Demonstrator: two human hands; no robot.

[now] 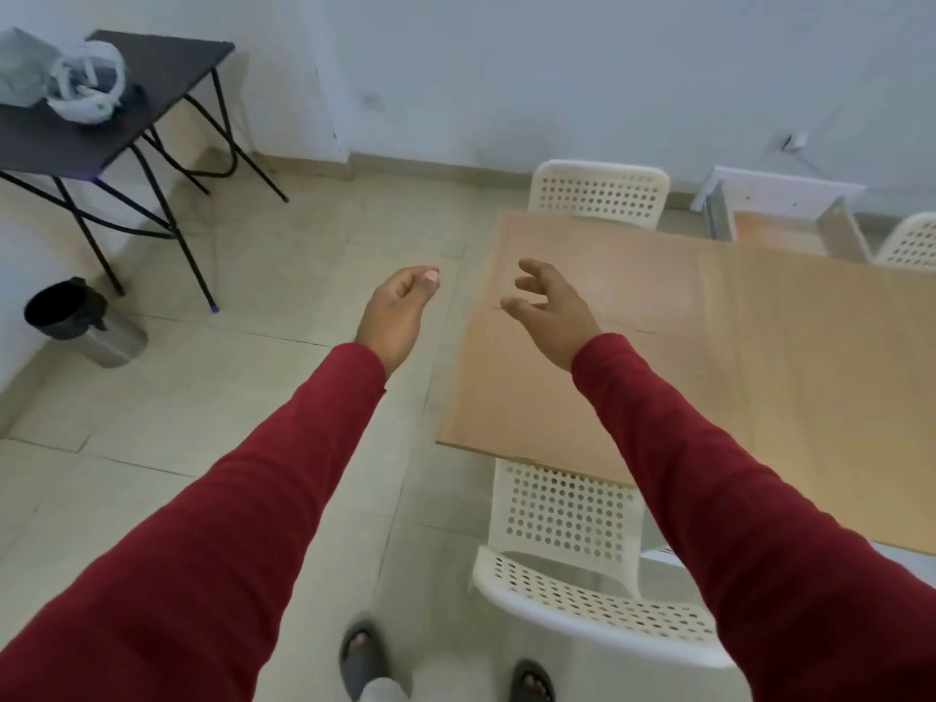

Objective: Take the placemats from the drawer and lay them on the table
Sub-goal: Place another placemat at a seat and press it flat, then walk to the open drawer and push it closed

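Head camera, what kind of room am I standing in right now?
Probably a plain dining or break room: a long wooden table with white perforated chairs pushed up to it, a tiled floor, and a small bin by the wall. Both hands are empty.

Dark folding side table (167,68) far left with white plastic bag (88,91) on it; metal bin (83,324) on floor below; white perforated chairs (600,192) (567,519); grey sandals (362,656)

Both my arms reach forward, grips empty.
My left hand (392,316) curls loosely, thumb against fingertips; my right hand (549,311) spreads its fingers apart. Red sleeves cover both wrists.
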